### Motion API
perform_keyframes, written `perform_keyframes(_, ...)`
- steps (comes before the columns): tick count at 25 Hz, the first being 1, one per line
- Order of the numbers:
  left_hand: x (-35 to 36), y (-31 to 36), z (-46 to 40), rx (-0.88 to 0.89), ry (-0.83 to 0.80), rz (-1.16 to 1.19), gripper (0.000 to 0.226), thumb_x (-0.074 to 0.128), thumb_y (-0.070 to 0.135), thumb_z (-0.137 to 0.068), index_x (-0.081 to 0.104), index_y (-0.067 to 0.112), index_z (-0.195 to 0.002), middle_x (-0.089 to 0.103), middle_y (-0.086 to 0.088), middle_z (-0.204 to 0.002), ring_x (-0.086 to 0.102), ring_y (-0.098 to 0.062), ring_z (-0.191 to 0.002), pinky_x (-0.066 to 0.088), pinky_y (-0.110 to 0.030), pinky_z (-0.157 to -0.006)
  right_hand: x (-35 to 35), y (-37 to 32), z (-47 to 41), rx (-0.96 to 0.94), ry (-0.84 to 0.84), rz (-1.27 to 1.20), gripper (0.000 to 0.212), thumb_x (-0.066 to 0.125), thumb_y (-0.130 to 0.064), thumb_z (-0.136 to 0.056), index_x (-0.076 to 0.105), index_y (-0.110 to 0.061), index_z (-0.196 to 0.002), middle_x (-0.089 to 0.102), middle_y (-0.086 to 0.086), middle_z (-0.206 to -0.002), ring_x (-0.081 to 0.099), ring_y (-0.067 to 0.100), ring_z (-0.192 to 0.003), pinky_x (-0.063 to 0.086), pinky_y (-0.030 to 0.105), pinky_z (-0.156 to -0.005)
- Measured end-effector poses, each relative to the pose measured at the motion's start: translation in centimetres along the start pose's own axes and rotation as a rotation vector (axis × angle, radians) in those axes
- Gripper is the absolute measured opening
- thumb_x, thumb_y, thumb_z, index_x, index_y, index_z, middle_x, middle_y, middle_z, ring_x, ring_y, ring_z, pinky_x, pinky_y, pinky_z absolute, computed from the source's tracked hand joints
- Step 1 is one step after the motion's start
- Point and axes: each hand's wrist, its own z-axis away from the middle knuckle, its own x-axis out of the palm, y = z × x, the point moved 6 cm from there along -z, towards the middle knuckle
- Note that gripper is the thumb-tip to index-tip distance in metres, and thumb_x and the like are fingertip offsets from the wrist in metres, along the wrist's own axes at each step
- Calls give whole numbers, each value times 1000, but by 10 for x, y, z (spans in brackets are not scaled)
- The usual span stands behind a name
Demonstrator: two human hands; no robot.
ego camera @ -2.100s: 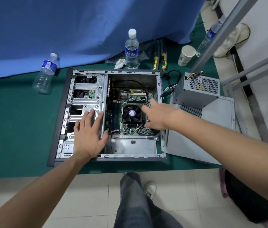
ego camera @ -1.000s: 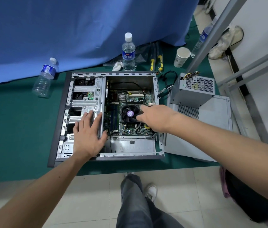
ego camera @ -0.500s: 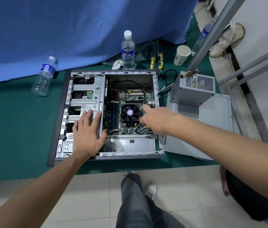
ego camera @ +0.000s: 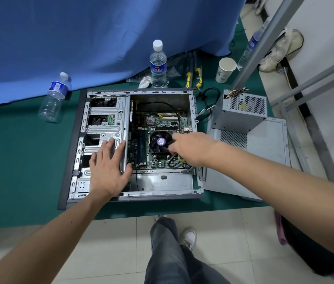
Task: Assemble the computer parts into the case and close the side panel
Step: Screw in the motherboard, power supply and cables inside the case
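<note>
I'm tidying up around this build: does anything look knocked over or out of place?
One water bottle lies tipped on the green mat left of the case. The power supply sits outside, on the removed side panel.

L hand (ego camera: 108, 171) lay flat, palm down, fingers straight & slightly spread, pointing away from the body; thumb stuck out to the right. L forearm ran in bare from the lower-left corner. R hand (ego camera: 190, 148) reached in from the right, back of hand up, fingers curled downward w/ the tips hidden under the knuckles, so couldn't tell if it pinched anything. R forearm bare, stretched across from the right edge. One trouser leg & shoe below.
</note>
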Motion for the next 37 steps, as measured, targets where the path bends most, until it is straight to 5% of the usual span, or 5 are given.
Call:
perform_keyframes(4, 0, -1, 0, -3, -1, -1, 73, 30, 57, -85, 28, 29, -153, 21, -7, -160, 12, -25, -149, 13, -52, -118, 6, 3, 3, 178, 101, 95, 16, 42, -11, -101, 58, -13, -98, 64, 6, -107, 49, 21, -68, 45, 31, -56)
perform_keyframes(8, 1, -2, -1, 0, -2, -6, 73, 30, 57, -86, 26, 30, -153, 20, -7, -160, 11, -25, -150, 14, -53, -118, 10, 9, -3, 214, -27, -54, 46, 40, -39, -104, 40, -11, -140, 48, 16, -129, 61, 30, -88, 49, 36, -64)
perform_keyframes(13, 1, -2, -1, 3, 10, 7, 73, 32, 57, -86, 28, 29, -153, 23, -8, -159, 13, -26, -149, 15, -54, -118, 2, -5, 3, 34, -34, 52, 47, 46, 8, -89, 48, -14, -130, 42, 11, -122, 37, 18, -57, 32, 31, -45)
perform_keyframes(22, 1, -1, 0, 2, 2, 6, 73, 31, 57, -85, 28, 29, -153, 21, -7, -160, 12, -25, -149, 14, -53, -118, 11, 13, -10, 176, 12, 73, 36, 37, -36, -106, 54, -9, -123, 60, 12, -118, 64, 30, -93, 54, 38, -70)
perform_keyframes(37, 1, -2, -1, 6, 8, 9, 73, 32, 56, -85, 29, 28, -153, 22, -8, -160, 13, -26, -149, 16, -54, -117, 13, 15, -6, 71, 179, -71, 16, 52, 0, -90, 58, -7, -103, 46, 9, -94, 51, 24, -72, 41, 32, -60)
